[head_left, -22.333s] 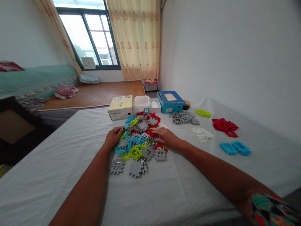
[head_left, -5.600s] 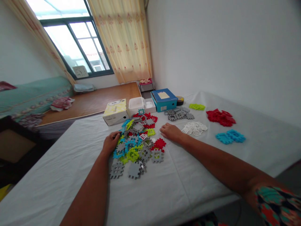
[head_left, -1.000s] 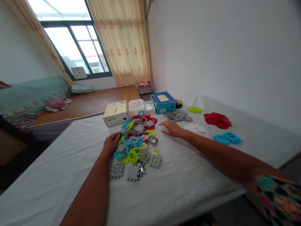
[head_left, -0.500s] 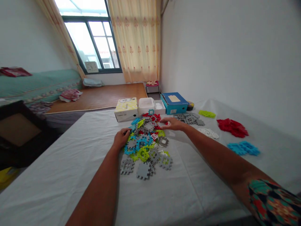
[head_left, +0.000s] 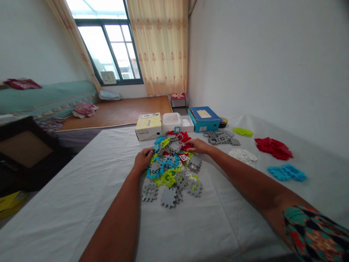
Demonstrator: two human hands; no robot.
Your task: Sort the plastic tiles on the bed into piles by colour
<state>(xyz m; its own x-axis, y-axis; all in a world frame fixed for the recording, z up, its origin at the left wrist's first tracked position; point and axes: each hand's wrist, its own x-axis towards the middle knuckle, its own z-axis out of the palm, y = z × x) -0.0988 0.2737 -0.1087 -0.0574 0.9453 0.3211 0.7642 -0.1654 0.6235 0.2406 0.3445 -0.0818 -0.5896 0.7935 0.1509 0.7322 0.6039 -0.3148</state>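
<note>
One mixed pile [head_left: 168,166] seems partly colour-sorted: left hand [head_left: 143,159] curled at its edge, right hand [head_left: 199,146] bent over red pieces [head_left: 185,137], grips unclear; next calls for pinching one.

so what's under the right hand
Red pieces of the mixed pile show right beside the right hand. Whatever lies directly beneath is covered by the hand, so I can't tell.

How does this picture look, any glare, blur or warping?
In the head view, daylight washes the window out; the mixed pile looks soft, too soft to tell whether the right hand grips anything; the patterned sleeve appears stretched; and the dark furniture at the left edge sinks into shadow.
</note>
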